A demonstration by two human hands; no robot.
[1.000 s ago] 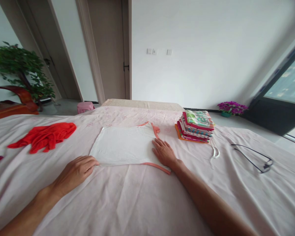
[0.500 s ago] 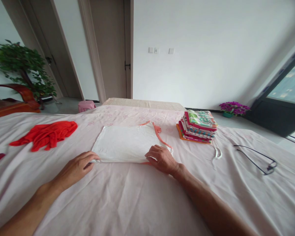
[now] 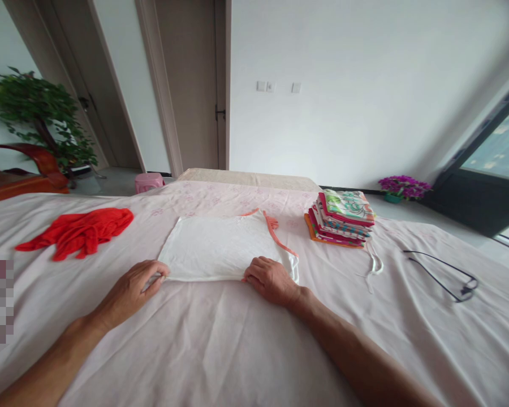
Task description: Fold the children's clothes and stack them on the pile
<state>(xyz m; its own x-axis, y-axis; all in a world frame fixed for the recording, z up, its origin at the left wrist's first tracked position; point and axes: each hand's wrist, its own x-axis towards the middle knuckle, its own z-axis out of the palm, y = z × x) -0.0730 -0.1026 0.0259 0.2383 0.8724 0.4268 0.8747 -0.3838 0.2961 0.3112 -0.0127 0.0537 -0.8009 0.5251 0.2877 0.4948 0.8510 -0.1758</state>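
Across mid-frame, a white garment [image 3: 207,243] is laid lengthwise left to right, its near edge pinched in the closed fingers [image 3: 257,271] of left hand [image 3: 131,285] and right hand [image 3: 276,284].

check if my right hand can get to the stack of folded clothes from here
Probably yes: the stack sits just beyond and to the right of your right hand, with only sheet between, though that hand seems to need to let go of the white top first.
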